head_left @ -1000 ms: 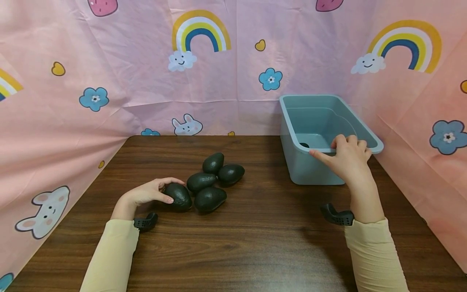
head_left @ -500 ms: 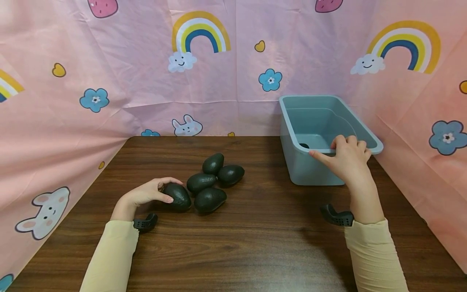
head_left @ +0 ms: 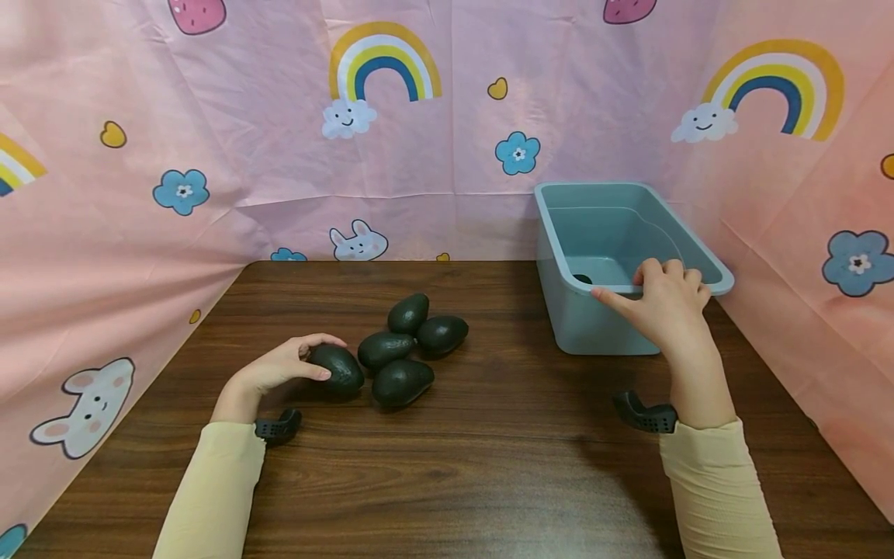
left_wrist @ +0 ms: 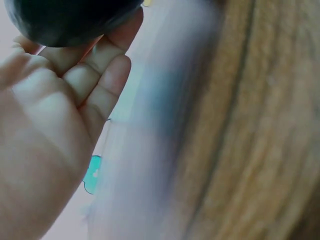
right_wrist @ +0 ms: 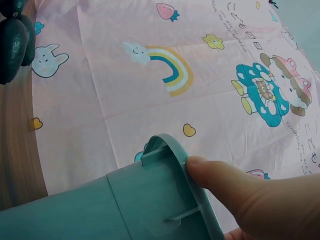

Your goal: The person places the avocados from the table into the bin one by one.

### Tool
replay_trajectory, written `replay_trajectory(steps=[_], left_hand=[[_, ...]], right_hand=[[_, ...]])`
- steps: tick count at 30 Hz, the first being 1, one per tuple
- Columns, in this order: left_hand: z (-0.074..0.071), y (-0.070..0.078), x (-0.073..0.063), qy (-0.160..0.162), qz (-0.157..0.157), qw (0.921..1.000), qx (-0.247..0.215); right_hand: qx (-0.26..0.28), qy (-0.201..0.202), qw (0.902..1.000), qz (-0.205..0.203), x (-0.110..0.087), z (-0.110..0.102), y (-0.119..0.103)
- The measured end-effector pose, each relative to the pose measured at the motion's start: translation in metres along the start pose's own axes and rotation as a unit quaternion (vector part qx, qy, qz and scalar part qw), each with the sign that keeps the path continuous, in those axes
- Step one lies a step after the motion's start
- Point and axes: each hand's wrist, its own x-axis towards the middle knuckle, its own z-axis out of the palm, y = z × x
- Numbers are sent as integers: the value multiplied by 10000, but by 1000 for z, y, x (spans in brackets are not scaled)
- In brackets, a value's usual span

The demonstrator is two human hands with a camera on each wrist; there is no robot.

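My left hand [head_left: 278,368] holds a dark green avocado [head_left: 342,371] at the left end of a small group, thumb on the near side and fingers behind. In the left wrist view the avocado [left_wrist: 72,22] rests against curled fingers. Several more avocados [head_left: 403,382] lie on the table just right of it. At the right, my right hand [head_left: 669,309] grips the near rim of a blue-grey plastic bin [head_left: 594,326], thumb outside and fingers reaching inside. The right wrist view shows the thumb [right_wrist: 220,175] pressed to the bin's rim.
One dark rounded thing [head_left: 582,278] shows low inside the bin, mostly hidden by the near wall. The brown wooden table [head_left: 447,481] backs onto a pink printed cloth [head_left: 447,155], which also hangs along both sides. Each wrist carries a black strap mount [head_left: 279,427].
My left hand has risen slightly with the avocado, drawing it a little left, and the gap to the other avocados has widened. My right hand and the bin stay put.
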Motion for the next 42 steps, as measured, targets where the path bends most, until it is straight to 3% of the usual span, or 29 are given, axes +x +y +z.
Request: replay_trajectory(steps=[22, 32, 42], left_hand=[[2, 12, 3, 792, 105, 9968, 23], [7, 25, 5, 1289, 185, 9915, 30], [13, 33, 9, 1587, 383, 9865, -103]], right_hand=[[7, -19, 10000, -21, -1, -1, -1], [34, 64, 10000, -39, -1, -1, -2], [31, 35, 10000, -33, -1, 0, -1]])
